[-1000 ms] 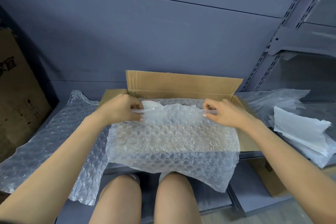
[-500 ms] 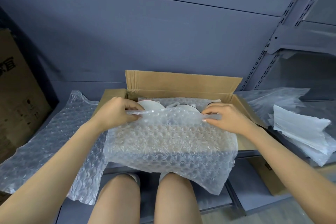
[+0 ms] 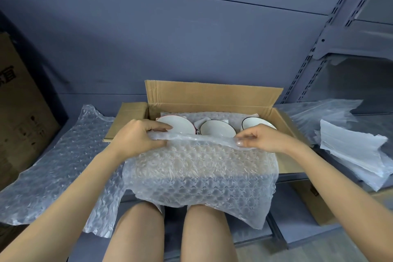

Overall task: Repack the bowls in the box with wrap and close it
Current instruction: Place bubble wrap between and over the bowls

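Observation:
An open cardboard box (image 3: 212,94) stands on the grey shelf with its flaps spread. Inside, three white bowls sit side by side on wrap: a red-rimmed bowl (image 3: 180,124) at left, a dark-rimmed bowl (image 3: 217,128) in the middle, another dark-rimmed bowl (image 3: 254,124) at right. A sheet of bubble wrap (image 3: 200,172) hangs over the box's near side down to my knees. My left hand (image 3: 138,136) pinches its top edge at the left, and my right hand (image 3: 259,139) pinches the same edge at the right, just in front of the bowls.
A second bubble wrap sheet (image 3: 57,166) lies on the shelf left of the box. Folded foam sheets (image 3: 350,155) and a clear plastic bag (image 3: 319,112) lie to the right. A big carton (image 3: 19,112) stands at far left. Another carton (image 3: 319,204) sits on the lower shelf.
Both hands have drawn the wrap's top edge back toward me and slightly down. The bowls, mostly covered a second ago, now show in the box.

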A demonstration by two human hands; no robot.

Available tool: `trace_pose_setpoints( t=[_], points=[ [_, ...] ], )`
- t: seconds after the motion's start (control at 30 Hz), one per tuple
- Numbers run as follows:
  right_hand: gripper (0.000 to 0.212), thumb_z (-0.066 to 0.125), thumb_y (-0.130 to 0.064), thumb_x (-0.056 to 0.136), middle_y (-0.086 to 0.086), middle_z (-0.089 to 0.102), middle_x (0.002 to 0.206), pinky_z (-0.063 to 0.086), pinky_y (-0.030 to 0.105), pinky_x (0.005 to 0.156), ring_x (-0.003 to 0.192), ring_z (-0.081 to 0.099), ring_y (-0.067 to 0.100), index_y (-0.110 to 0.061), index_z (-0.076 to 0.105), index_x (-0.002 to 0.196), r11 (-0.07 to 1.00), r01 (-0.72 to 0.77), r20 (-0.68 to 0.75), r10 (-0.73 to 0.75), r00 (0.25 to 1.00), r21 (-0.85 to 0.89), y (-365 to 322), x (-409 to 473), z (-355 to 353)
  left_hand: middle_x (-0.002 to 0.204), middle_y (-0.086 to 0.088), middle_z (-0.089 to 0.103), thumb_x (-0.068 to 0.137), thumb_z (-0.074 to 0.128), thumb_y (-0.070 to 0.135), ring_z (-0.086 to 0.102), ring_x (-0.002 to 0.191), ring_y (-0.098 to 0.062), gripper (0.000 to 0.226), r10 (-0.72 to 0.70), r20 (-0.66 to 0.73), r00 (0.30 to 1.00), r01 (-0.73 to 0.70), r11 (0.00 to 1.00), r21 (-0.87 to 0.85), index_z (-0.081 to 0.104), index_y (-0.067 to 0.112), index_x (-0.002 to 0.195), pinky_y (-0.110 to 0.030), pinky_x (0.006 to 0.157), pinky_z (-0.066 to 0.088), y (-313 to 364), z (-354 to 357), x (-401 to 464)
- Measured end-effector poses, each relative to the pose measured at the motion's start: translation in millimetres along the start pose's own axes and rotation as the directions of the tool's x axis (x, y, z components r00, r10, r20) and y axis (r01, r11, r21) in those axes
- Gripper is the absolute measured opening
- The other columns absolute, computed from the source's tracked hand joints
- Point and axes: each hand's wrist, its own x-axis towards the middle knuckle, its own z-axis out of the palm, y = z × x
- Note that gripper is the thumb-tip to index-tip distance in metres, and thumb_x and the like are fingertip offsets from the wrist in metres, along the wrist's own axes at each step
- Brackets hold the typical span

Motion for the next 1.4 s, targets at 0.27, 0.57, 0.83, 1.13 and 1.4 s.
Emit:
trace_pose_setpoints(
  t=[0.27,0.57,0.83,1.13,1.4],
  points=[
    [0.015,0.077,-0.03,0.079,-0.014,0.065,0.1,0.038,0.009,0.077,0.097,0.055,-0.006,-0.028,0.068,0.091,0.994,0.055,-0.172,-0.071,0.983,-0.097,-5,-6,5,0.097,0.015,0.072,0.061,0.026,0.095,0.059,0.078,-0.002,0.082,-0.005,0.129,0.992,-0.004,0.998,0.065,0.074,0.035,0.091,-0.016,0.066,0.043,3,-1,-1],
    [0.021,0.073,-0.038,0.08,-0.021,0.064,0.092,0.051,0.032,0.079,0.092,0.06,0.005,-0.036,0.053,0.084,0.983,0.078,-0.282,-0.124,0.951,-0.168,-18,-16,-6,0.068,0.021,0.061,0.075,0.066,0.061,0.052,0.063,-0.001,0.029,-0.033,0.092,0.995,0.026,0.997,0.073,0.061,0.032,0.075,-0.024,0.056,0.034,13,-6,5],
    [0.054,0.038,-0.059,0.082,-0.016,0.057,0.128,0.036,0.03,0.106,0.12,0.05,0.002,-0.04,0.051,0.131,0.996,0.071,-0.072,-0.075,0.995,-0.052,-29,-17,-24,0.072,0.013,0.061,0.075,0.073,0.048,0.053,0.058,-0.001,0.025,0.008,-0.087,0.996,0.001,0.994,0.111,0.051,0.036,0.071,-0.025,0.054,0.039,32,-18,14],
    [0.049,0.061,-0.047,0.077,-0.016,0.065,0.119,0.042,0.022,0.103,0.108,0.059,-0.005,-0.026,0.065,0.121,0.997,0.053,0.086,-0.048,0.995,-0.055,-30,-8,-21,0.078,0.015,0.062,0.069,0.075,0.052,0.058,0.074,-0.005,0.032,-0.063,-0.017,0.998,0.063,0.998,0.017,0.061,0.027,0.082,-0.026,0.065,0.046,27,-24,18],
    [0.036,0.069,-0.055,0.068,-0.019,0.066,0.112,0.041,0.036,0.106,0.111,0.057,0.0,-0.04,0.066,0.101,0.996,0.025,-0.029,-0.027,0.999,-0.085,-19,1,-14,0.101,0.013,0.068,0.082,0.067,0.043,0.058,0.1,-0.007,0.025,-0.129,0.281,0.951,0.117,0.991,0.058,0.072,0.024,0.097,-0.018,0.081,0.044,14,-23,18]
  ],
)
